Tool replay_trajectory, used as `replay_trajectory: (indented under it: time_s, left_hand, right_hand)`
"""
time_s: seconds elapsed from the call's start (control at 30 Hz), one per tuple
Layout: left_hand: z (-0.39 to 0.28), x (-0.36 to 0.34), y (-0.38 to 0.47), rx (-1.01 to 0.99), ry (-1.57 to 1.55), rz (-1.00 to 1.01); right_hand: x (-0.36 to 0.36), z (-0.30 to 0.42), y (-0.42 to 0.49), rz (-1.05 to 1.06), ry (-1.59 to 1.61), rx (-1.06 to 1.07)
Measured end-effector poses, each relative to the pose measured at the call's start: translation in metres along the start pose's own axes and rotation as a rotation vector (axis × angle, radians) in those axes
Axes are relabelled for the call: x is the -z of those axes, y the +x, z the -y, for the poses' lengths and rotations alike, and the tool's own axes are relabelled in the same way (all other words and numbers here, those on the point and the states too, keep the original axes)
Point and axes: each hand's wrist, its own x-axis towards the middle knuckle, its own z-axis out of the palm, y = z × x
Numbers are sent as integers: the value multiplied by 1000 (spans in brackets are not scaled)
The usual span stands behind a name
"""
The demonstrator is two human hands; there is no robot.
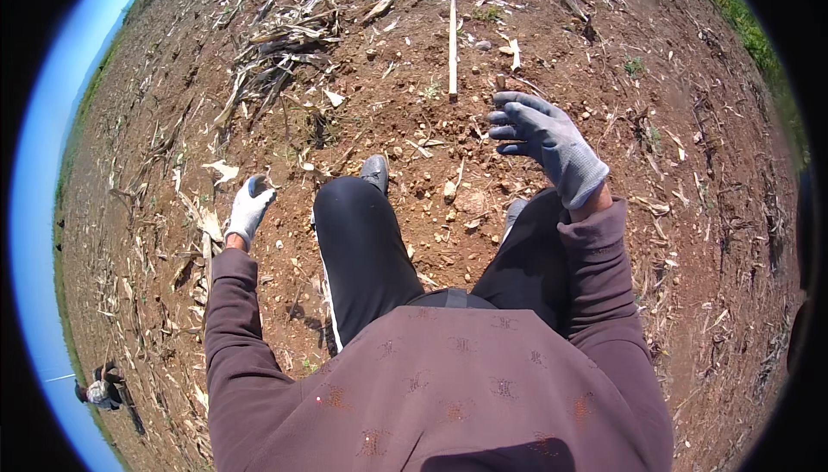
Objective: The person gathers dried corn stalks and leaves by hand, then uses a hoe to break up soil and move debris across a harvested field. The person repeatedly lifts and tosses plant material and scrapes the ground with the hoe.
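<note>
My right hand [546, 142], in a grey-and-white work glove with a dark coated palm side, is held above the soil with its fingers apart and nothing visible in it. Just beyond its fingertips is a short brown stub [500, 82]. Ahead, a hoe-like tool [453, 48] lies on the ground, its pale straight handle pointing back towards me and its head at the far end. My left hand [249, 206], gloved the same way, hovers left of my knee with loosely curled fingers and a gap at the thumb. No object shows in it.
A heap of dry corn stalks and husks [284, 51] lies ahead on the left. Stones and husk scraps litter the brown soil [446, 213] between my shoes. Another person [103, 391] is bent over far off at left. Green plants [731, 6] edge the field at right.
</note>
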Motion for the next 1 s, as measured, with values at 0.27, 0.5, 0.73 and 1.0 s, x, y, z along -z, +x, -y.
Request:
replay_trajectory:
  time_s: [0.27, 0.5, 0.73, 1.0]
  left_hand:
    - [131, -111, -217, 325, 14, 447]
    - [150, -101, -360, 667, 279, 613]
    - [154, -62, -387, 711, 405, 593]
    - [169, -100, -356, 696, 391, 588]
  right_hand:
    - [49, 18, -25, -287, 14, 206]
    - [71, 12, -36, -247, -24, 182]
    - [61, 9, -25, -255, 55, 131]
    - [47, -5, -13, -214, -46, 76]
